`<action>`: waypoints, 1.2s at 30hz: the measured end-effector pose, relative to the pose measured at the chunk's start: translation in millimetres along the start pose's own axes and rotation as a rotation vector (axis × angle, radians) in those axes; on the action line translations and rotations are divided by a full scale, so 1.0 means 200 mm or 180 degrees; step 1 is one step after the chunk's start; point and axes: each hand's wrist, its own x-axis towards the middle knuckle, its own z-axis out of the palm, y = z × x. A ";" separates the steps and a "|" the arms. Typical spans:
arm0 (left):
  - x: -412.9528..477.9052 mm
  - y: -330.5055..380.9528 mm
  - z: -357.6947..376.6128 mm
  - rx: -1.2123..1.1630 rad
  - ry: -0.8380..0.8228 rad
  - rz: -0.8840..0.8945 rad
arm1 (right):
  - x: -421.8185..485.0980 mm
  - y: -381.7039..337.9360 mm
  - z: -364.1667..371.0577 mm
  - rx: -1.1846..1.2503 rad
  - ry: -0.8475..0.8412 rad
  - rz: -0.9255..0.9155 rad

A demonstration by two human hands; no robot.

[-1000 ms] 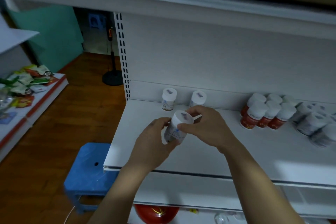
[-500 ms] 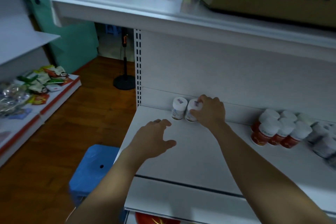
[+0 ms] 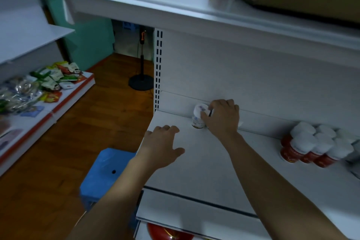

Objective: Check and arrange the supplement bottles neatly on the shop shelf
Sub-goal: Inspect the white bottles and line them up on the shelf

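White-capped bottle (image 3: 199,116) stands against the shelf's (image 3: 204,171) back wall — the right hand (image 3: 222,118) curls round a second bottle (image 3: 212,111) beside it. Best set it flush, label forward; left hand (image 3: 161,146) hovers spread, empty.

white shelf (image 3: 204,163) | white-capped bottle (image 3: 198,117) upright at back wall | red bottles (image 3: 308,149) clustered at right

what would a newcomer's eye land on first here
The right hand, curled over white-capped bottles at the back of the shelf, draws the eye first. The left hand is spread open near the shelf's left edge. A tight cluster of red-labelled bottles stands at the far right.
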 end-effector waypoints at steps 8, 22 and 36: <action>-0.01 -0.02 -0.02 -0.0120 -0.0002 -0.0105 | 0.10 -0.10 0.02 -0.0584 -0.0424 -0.0109; -0.16 -0.01 0.00 -0.0270 0.0249 -0.0123 | -0.24 -0.25 -0.08 0.1981 -0.0505 0.0669; -0.42 0.23 -0.09 -0.2504 -0.0222 0.0560 | -0.61 0.02 -0.56 0.4809 -0.1114 0.0548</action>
